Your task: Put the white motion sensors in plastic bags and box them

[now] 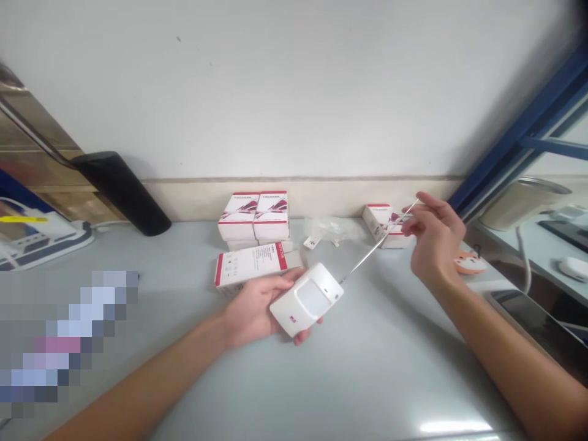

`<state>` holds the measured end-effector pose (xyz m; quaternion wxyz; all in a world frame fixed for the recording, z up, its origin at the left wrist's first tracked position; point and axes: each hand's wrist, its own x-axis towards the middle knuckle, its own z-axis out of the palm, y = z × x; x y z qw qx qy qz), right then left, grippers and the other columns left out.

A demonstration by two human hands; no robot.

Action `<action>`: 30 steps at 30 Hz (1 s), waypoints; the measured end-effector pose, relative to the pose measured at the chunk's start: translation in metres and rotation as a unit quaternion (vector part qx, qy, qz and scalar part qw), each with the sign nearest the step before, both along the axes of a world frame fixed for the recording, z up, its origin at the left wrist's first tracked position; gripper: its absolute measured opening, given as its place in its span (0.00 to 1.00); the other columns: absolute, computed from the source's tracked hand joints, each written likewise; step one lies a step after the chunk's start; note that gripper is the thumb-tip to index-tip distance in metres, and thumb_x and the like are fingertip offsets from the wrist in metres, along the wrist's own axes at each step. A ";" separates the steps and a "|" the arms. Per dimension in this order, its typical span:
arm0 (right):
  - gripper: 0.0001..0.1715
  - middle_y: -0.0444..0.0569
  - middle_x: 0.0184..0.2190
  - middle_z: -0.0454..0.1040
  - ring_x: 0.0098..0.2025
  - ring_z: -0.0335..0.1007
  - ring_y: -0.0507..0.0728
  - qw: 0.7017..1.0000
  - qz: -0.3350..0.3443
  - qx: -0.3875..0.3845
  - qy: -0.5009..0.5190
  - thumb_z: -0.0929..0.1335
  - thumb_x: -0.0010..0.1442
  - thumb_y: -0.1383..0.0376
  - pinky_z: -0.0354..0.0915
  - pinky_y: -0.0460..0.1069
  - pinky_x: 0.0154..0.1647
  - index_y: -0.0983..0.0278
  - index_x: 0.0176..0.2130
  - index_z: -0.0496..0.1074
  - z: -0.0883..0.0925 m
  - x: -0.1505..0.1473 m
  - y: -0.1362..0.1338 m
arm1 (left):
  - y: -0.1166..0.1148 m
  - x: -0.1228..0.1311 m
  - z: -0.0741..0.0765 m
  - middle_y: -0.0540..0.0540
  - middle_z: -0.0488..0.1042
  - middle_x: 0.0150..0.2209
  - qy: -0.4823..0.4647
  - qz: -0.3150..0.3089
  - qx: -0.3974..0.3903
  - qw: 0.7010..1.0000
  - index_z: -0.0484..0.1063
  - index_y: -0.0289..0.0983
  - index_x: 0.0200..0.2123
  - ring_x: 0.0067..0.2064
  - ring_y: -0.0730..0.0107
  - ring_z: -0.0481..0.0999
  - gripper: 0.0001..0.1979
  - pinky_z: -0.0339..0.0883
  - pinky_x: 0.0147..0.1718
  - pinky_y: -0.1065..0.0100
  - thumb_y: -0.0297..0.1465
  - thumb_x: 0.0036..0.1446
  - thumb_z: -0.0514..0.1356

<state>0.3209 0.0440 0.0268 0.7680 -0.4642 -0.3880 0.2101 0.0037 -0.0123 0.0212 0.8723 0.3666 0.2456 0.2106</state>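
risk first: a bent or snapped antenna (376,245), thin, extended long, stretched between white sensor unit (307,300) and right hand (434,242). likely cause: a sideways tug at the tip, or a twist of the unit against that hold. weakest spot, by the look of it: the base of the rod at the unit's top corner.

second risk: a slip of the unit out of left hand (252,309), supported mostly from below, over grey table (321,380). with the far end pinched, probably a kink in the rod rather than a clean fall.

third, lesser: a knock to small box (379,222) just behind the rod's upper end, given a wide swing of the wrist.

left hand: palm up, fingers curled under the unit and showing at its lower edge, gripping it just in front of flat box (250,266). forearm in from lower left.

right hand: raised, farther off and to the right, closed in a pinch on the antenna tip between thumb and fingertips, remaining fingers loosely bent. forearm in from lower right.

unit: centre of view, window face up, top corner aimed toward the right hand.
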 end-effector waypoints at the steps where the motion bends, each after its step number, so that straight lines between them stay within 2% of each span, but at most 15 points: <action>1: 0.18 0.43 0.28 0.75 0.21 0.63 0.50 1.000 -0.001 0.011 0.006 0.70 0.51 0.68 0.60 0.48 0.22 0.61 0.43 0.78 0.000 -0.007 -0.004 | 0.000 0.001 0.000 0.34 0.79 0.43 -0.004 0.005 0.001 1.000 0.64 0.37 0.60 0.34 0.51 0.81 0.21 0.67 0.34 0.57 0.33 0.67 0.48; 5: 0.16 0.44 0.32 0.76 0.23 0.63 0.50 0.998 0.062 0.017 -0.024 0.69 0.52 0.69 0.59 0.48 0.22 0.60 0.42 0.78 -0.003 -0.041 -0.025 | -0.001 0.001 -0.004 0.33 0.80 0.41 -0.020 0.041 0.003 0.999 0.66 0.37 0.57 0.32 0.51 0.80 0.20 0.66 0.34 0.57 0.33 0.64 0.49; 8: 0.24 0.45 0.35 0.77 0.24 0.64 0.51 0.988 0.138 -0.014 -0.071 0.69 0.53 0.69 0.62 0.49 0.24 0.58 0.50 0.78 -0.004 -0.061 -0.041 | -0.001 0.000 -0.009 0.33 0.81 0.39 -0.017 0.058 0.002 0.998 0.68 0.34 0.54 0.30 0.50 0.80 0.20 0.65 0.34 0.56 0.36 0.64 0.49; 10: 0.27 0.44 0.35 0.76 0.24 0.64 0.51 0.983 0.166 -0.013 -0.081 0.69 0.53 0.69 0.62 0.49 0.23 0.58 0.53 0.77 -0.003 -0.065 -0.046 | -0.002 -0.001 -0.013 0.31 0.81 0.38 -0.019 0.063 0.012 0.998 0.69 0.32 0.53 0.28 0.49 0.80 0.22 0.65 0.34 0.56 0.37 0.63 0.48; 15: 0.28 0.43 0.32 0.74 0.25 0.62 0.51 0.972 0.206 -0.020 -0.112 0.69 0.53 0.71 0.61 0.50 0.25 0.58 0.54 0.77 -0.006 -0.064 -0.051 | -0.006 0.000 -0.015 0.31 0.82 0.37 -0.015 0.098 0.035 0.994 0.71 0.30 0.52 0.26 0.51 0.79 0.23 0.64 0.32 0.56 0.38 0.64 0.46; 20: 0.23 0.42 0.30 0.75 0.27 0.65 0.51 0.930 0.296 -0.034 -0.217 0.66 0.57 0.73 0.66 0.50 0.30 0.58 0.50 0.79 -0.018 -0.073 -0.062 | -0.007 -0.001 -0.016 0.31 0.82 0.36 -0.008 0.113 0.032 0.993 0.72 0.31 0.49 0.26 0.51 0.79 0.23 0.64 0.33 0.56 0.39 0.64 0.46; 23: 0.20 0.43 0.31 0.77 0.28 0.68 0.52 0.899 0.320 -0.049 -0.295 0.64 0.61 0.73 0.68 0.49 0.30 0.59 0.48 0.79 -0.020 -0.077 -0.066 | -0.005 -0.002 -0.016 0.32 0.81 0.37 -0.006 0.110 0.017 0.994 0.73 0.30 0.48 0.26 0.52 0.78 0.23 0.64 0.34 0.56 0.39 0.64 0.46; 24: 0.20 0.44 0.32 0.78 0.29 0.70 0.53 0.889 0.312 -0.045 -0.332 0.64 0.62 0.73 0.68 0.50 0.30 0.58 0.47 0.79 -0.019 -0.076 -0.064 | -0.004 -0.002 -0.015 0.31 0.81 0.37 -0.007 0.111 0.008 0.994 0.73 0.30 0.49 0.26 0.52 0.78 0.23 0.64 0.35 0.56 0.39 0.64 0.46; 26: 0.20 0.46 0.37 0.80 0.34 0.75 0.55 0.868 0.251 -0.021 -0.428 0.64 0.65 0.72 0.71 0.52 0.34 0.57 0.49 0.79 -0.017 -0.069 -0.056 | -0.004 -0.001 -0.014 0.30 0.81 0.40 -0.018 0.111 -0.010 0.994 0.72 0.29 0.52 0.30 0.51 0.79 0.24 0.65 0.37 0.55 0.38 0.65 0.47; 28: 0.22 0.50 0.45 0.81 0.44 0.78 0.61 0.840 0.136 -0.008 -0.525 0.65 0.68 0.68 0.74 0.57 0.43 0.55 0.58 0.75 -0.018 -0.057 -0.043 | -0.004 0.001 -0.013 0.29 0.80 0.42 -0.038 0.110 -0.024 0.993 0.70 0.29 0.55 0.34 0.49 0.79 0.24 0.66 0.39 0.53 0.37 0.65 0.47; 30: 0.29 0.55 0.54 0.78 0.55 0.75 0.68 0.800 0.024 -0.036 -0.598 0.67 0.69 0.63 0.73 0.64 0.53 0.56 0.67 0.68 -0.023 -0.042 -0.028 | -0.005 0.004 -0.013 0.29 0.80 0.43 -0.054 0.113 -0.031 0.992 0.69 0.30 0.56 0.35 0.49 0.79 0.23 0.65 0.39 0.52 0.36 0.65 0.47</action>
